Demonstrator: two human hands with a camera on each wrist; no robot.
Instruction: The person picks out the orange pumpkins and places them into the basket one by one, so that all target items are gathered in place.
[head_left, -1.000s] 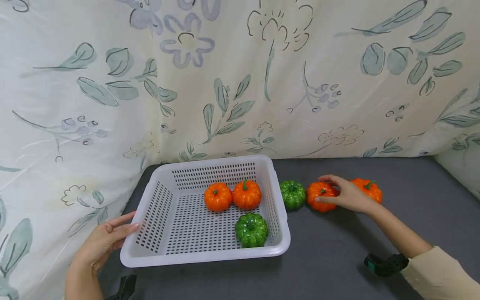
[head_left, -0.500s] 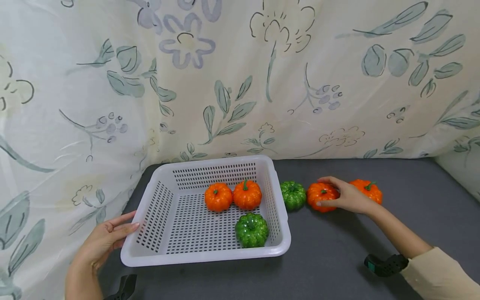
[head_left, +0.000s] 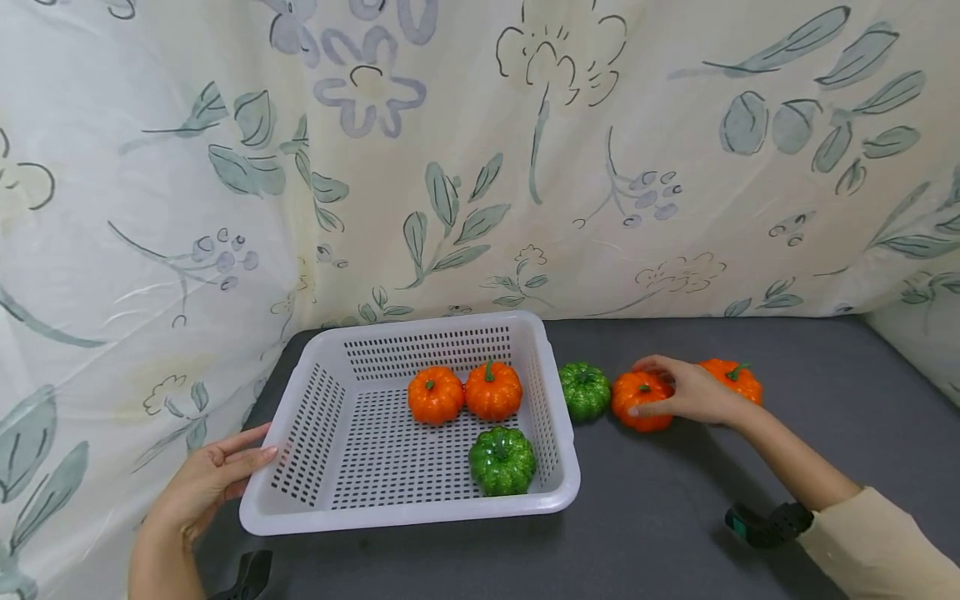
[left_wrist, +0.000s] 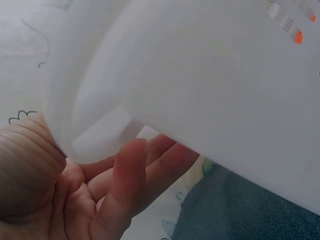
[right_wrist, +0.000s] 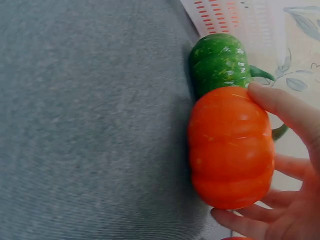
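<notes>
A white perforated basket (head_left: 330, 508) sits on the grey surface and holds two orange pumpkins (head_left: 436, 394) (head_left: 493, 389) and a green pumpkin (head_left: 502, 459). My left hand (head_left: 213, 479) rests against the basket's left rim with straight fingers (left_wrist: 125, 175); the basket's wall (left_wrist: 210, 75) fills the left wrist view. My right hand (head_left: 693, 392) grips an orange pumpkin (head_left: 637, 400) (right_wrist: 231, 147) on the surface, thumb and fingers curled round it. A green pumpkin (head_left: 584, 390) (right_wrist: 219, 62) lies right beside it, next to the basket. Another orange pumpkin (head_left: 733, 377) sits behind my right hand.
A floral curtain (head_left: 480, 158) hangs along the back and left, close behind the basket. Grey surface (head_left: 675, 517) stretches in front and to the right. A black wrist strap (head_left: 768, 525) shows on my right forearm.
My right hand has closed a little more round the orange pumpkin, which stays about where it was. The left hand and basket have not moved.
</notes>
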